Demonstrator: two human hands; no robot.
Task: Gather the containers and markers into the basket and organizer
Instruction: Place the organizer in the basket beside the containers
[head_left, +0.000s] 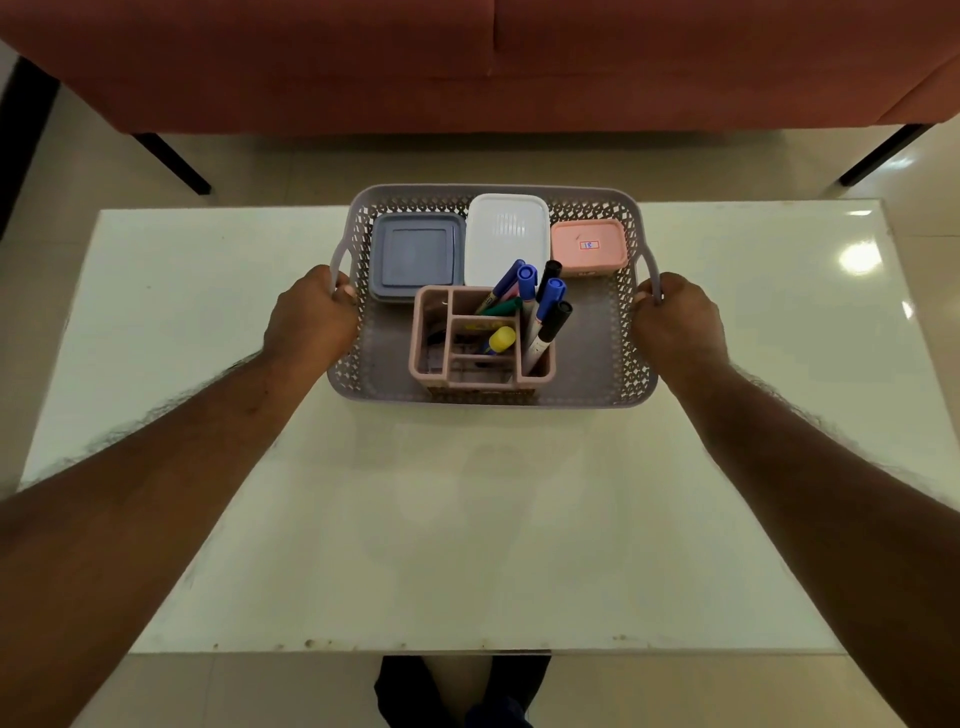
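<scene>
You have bare glossy white tabletop (467, 519) all around the grey perforated plastic basket (597, 374); the red-brown sofa (467, 67) blocks beyond.

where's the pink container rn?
In the head view, the pink container sits in the basket's far right corner, beside the white container and behind the organizer.

The counter (467, 519) is showing a smooth, glossy white top that is mirroring a ceiling light. The basket (613, 384) is looking like matt grey plastic, its walls pierced in a lattice. The organizer (431, 332) is looking like matt pink plastic. The three lidded containers (506, 234) are appearing as smooth plastic. The sofa (467, 62) is wearing reddish woven cloth. The floor (311, 161) is gleaming like polished tile.
</scene>
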